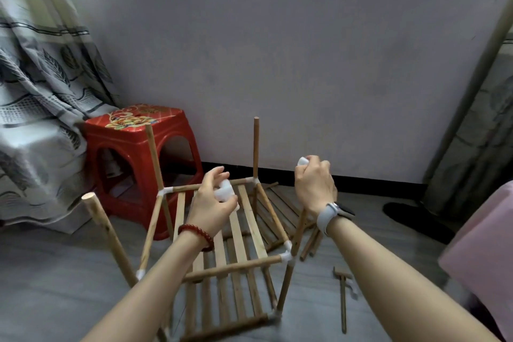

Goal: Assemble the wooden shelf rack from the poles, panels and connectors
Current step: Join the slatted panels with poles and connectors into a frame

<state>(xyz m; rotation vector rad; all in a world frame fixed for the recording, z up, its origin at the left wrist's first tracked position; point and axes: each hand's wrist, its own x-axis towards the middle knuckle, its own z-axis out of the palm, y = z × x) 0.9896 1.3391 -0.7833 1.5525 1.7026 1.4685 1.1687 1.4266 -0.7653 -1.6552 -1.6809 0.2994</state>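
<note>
The part-built wooden rack (244, 264) stands on the floor in front of me, with slatted panels joined by white connectors and several poles sticking up. My left hand (212, 203) hovers over the upper panel (249, 219) and holds white connectors (224, 190) in curled fingers. My right hand (315, 183) grips another white connector (303, 161) above the near right pole (298, 233), whose top is hidden behind the wrist. The far right pole (256, 147) and the far left pole (155, 155) have bare tops.
A red plastic stool (141, 153) stands behind the rack on the left, beside a grey curtain (36, 108). A spare slatted panel (283, 203) and loose poles (311, 244) lie on the floor at right. A small wooden mallet (343, 294) lies near my right forearm.
</note>
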